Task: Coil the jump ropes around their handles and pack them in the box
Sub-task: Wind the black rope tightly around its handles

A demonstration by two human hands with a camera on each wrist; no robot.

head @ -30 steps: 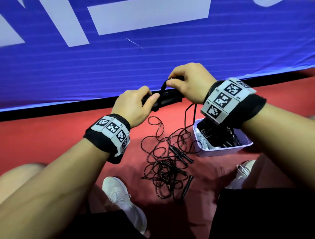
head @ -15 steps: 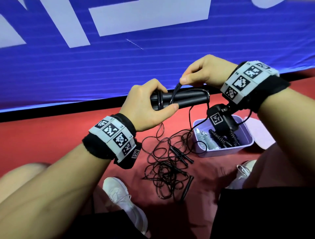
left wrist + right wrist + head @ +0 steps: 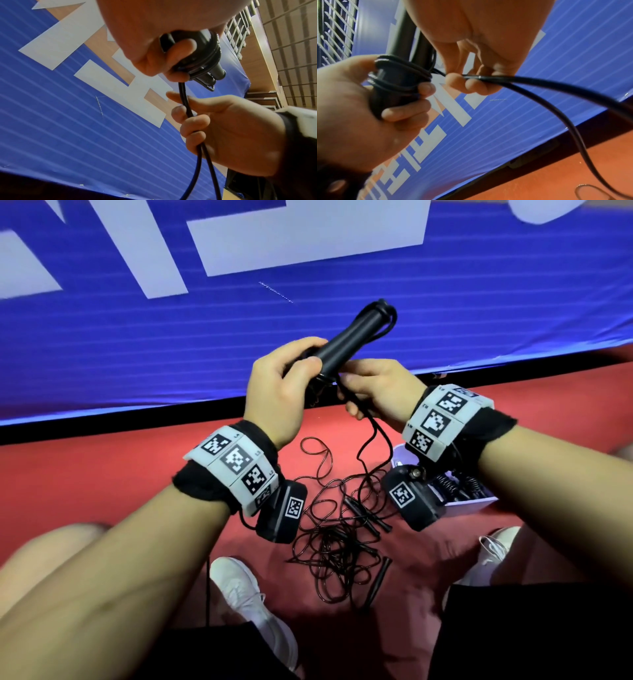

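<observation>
On the left, the left hand (image 3: 274, 392) is gripping the lower end of a pair of black jump-rope handles (image 3: 352, 344), its fingers curling tightly round them while the handles are tilting up and away to the right, in front of the blue banner (image 3: 137, 337). The right wrist view is showing several turns of black rope (image 3: 402, 67) lying wound around the handles just above those fingers. Just to the right, the right hand (image 3: 380, 388) is sitting close under the handles, its thumb and fingers closing on a doubled strand of the same rope (image 3: 187, 108), which is running down from the handles through the fist and is hanging towards the floor. Below the hands, on the red floor (image 3: 102, 474), a tangled pile of thin dark jump ropes (image 3: 339, 546) with slim black handles is lying loose between the person's white shoes (image 3: 253, 594). Further right, the pale lilac box (image 3: 476, 503) is resting on the floor beside the pile, partly hidden behind the right wrist camera (image 3: 411, 498), with coiled items already sitting inside it.
</observation>
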